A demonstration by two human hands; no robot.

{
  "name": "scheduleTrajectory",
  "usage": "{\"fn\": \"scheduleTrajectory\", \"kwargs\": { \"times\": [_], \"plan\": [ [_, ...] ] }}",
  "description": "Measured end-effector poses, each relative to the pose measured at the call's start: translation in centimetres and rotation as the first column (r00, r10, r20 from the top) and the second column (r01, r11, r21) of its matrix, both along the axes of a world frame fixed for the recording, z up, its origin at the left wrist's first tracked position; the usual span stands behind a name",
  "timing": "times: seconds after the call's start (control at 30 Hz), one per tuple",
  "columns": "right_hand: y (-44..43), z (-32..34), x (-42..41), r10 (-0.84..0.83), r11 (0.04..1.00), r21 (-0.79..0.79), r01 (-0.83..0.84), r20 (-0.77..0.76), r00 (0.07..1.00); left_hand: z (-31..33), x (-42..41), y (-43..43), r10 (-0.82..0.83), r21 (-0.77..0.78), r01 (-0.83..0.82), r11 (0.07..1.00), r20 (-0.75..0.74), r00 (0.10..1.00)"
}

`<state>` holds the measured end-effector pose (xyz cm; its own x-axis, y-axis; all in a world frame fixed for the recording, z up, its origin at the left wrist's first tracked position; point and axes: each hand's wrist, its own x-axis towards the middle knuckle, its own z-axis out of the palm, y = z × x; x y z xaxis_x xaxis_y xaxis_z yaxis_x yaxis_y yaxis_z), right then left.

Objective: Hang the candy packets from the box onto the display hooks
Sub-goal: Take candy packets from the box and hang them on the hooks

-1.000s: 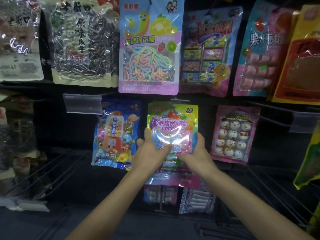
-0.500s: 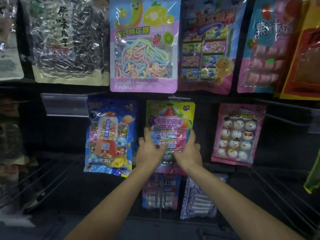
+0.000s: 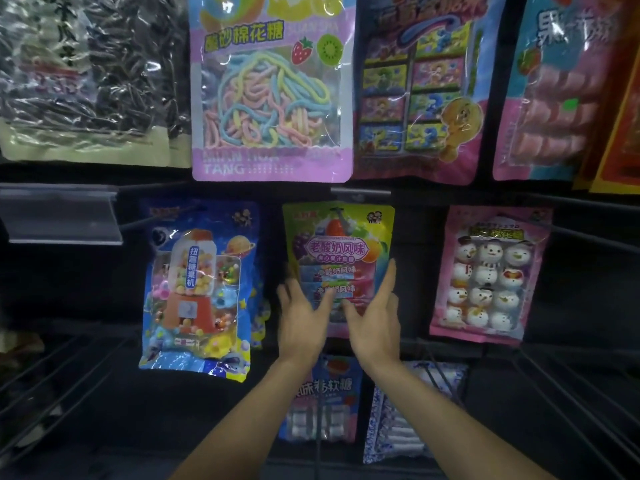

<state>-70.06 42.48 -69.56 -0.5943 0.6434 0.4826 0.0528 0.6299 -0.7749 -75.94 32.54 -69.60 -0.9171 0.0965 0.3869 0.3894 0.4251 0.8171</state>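
Note:
A yellow-green and pink candy packet (image 3: 337, 233) hangs on a display hook (image 3: 360, 192) in the middle row. My left hand (image 3: 303, 318) is in front of its lower left part, fingers spread and blurred. My right hand (image 3: 375, 315) is in front of its lower right part, fingers straight and pointing up. Neither hand holds anything; whether they touch the packet I cannot tell. The box is out of view.
A blue gumball-machine packet (image 3: 197, 289) hangs at left, a pink snowman marshmallow packet (image 3: 488, 275) at right. Larger bags, among them a purple rope-candy bag (image 3: 272, 88), fill the row above. More packets (image 3: 320, 400) hang below. Bare wire hooks (image 3: 568, 393) jut out at both lower sides.
Both hands let go of the yellow-green packet, which now hangs on its own. The fingers have opened and the hands have drawn slightly apart. The camera has moved closer.

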Motion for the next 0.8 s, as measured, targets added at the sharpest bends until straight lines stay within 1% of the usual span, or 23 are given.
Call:
{"fn": "scheduleTrajectory", "kwargs": {
  "times": [0.1, 0.27, 0.33, 0.43, 0.57, 0.67, 0.8],
  "plan": [
    [-0.1, -0.2, -0.7, -0.003, 1.000, -0.010, 0.003, -0.058, 0.998, -0.3, -0.4, 0.4, 0.001, 0.036, -0.001, 0.999, -0.003, 1.000],
    [0.6, 0.5, -2.0, -0.025, 1.000, -0.010, 0.024, -0.055, 0.998, 0.2, -1.3, 1.4, 0.022, 0.068, -0.025, 0.997, 0.044, 0.999],
    [0.9, 0.6, -2.4, -0.031, 0.999, 0.015, 0.031, -0.044, 0.999, 0.3, -1.9, 1.6, 0.057, 0.040, -0.059, 0.997, 0.044, 0.997],
    [0.9, 0.0, -2.5, -0.030, 0.998, 0.055, 0.031, -0.017, 0.999, -0.1, -2.2, 1.4, 0.090, -0.058, -0.087, 0.995, 0.044, 0.995],
    [1.3, -0.4, -2.2, -0.012, 0.998, 0.056, 0.014, -0.029, 0.999, -0.1, -1.7, 0.8, 0.081, -0.066, -0.080, 0.995, 0.010, 0.997],
    [1.0, 0.7, -2.2, -0.032, 0.999, 0.033, 0.035, -0.088, 0.996, 0.8, -1.4, 0.6, 0.094, 0.033, -0.093, 0.995, -0.018, 0.995],
    [0.3, 3.5, -3.0, -0.059, 0.989, -0.146, 0.018, -0.286, 0.956, 2.8, -0.7, 0.8, 0.109, 0.258, -0.105, 0.961, -0.001, 0.994]
  ]
}}
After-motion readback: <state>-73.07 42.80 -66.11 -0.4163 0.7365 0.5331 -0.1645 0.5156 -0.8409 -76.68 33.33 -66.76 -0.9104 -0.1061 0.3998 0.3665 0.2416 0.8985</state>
